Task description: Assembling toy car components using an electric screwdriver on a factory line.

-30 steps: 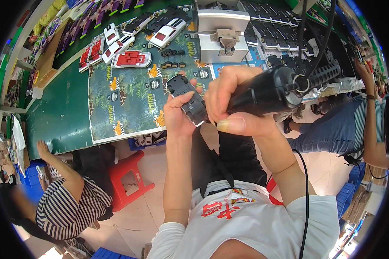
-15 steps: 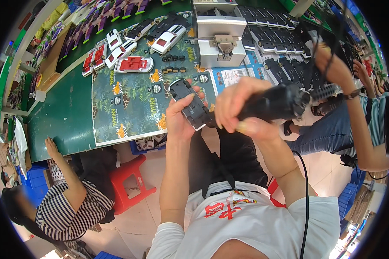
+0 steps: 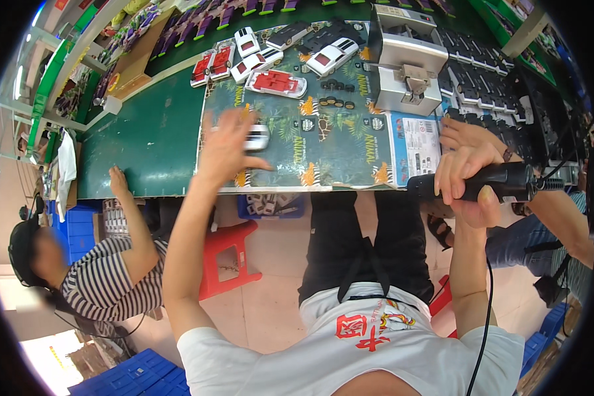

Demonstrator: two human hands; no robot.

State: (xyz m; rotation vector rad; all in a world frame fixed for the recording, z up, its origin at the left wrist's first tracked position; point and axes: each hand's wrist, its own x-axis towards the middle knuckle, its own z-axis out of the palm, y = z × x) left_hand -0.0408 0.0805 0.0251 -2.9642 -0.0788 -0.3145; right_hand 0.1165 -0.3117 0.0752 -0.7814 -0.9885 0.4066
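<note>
Green table (image 3: 145, 155), white and black toy car (image 3: 259, 137), left grip (image 3: 228, 150) wide, right grip (image 3: 467, 181) holding black corded tool (image 3: 513, 181)

We see a black handheld tool (image 3: 472, 183), a white toy car (image 3: 258, 136) with black patches, a red-and-white car body (image 3: 276, 83), a green tabletop (image 3: 138, 155), a grey-green sheet (image 3: 340, 160) printed with leaves and orange patches, a red stool (image 3: 231, 236) and a black-and-white striped shirt (image 3: 102, 280).

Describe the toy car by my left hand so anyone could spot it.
On the green table, find the jungle-patterned sheet. Near its left side, partly covered by your left hand, is a white-and-black toy car. It lies alone, nearer the front edge, while the other white toy cars cluster farther back.
</note>
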